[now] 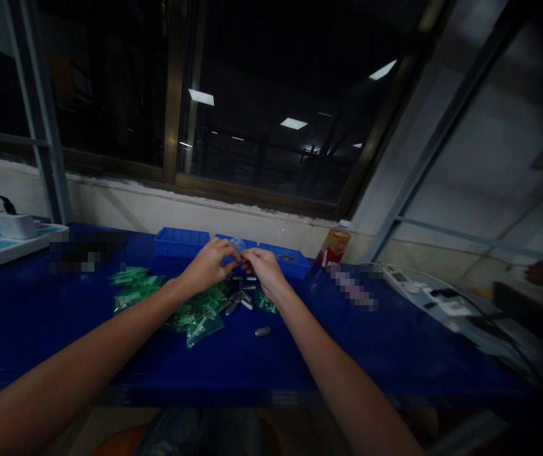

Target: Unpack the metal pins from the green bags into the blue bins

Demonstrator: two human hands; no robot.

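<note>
My left hand (212, 263) and my right hand (262, 269) meet above the middle of the blue table, fingers pinched. Between their fingertips is a small clear plastic bag (238, 243); whether anything is inside it cannot be made out. Below the hands lie several short metal cylinders (239, 296), with a single metal cylinder (262, 331) apart from them, nearer the front edge. A heap of green-tinted zip bags (195, 310) spreads under and left of my left forearm. More green bags (264, 303) lie beside my right wrist.
Blue plastic bins (181, 244) line the back of the table (300, 364) against the wall. A drink bottle (335, 244) stands at the back right. Power strips with plugs (15, 235) lie at the left, and another power strip (423, 294) with cables at the right.
</note>
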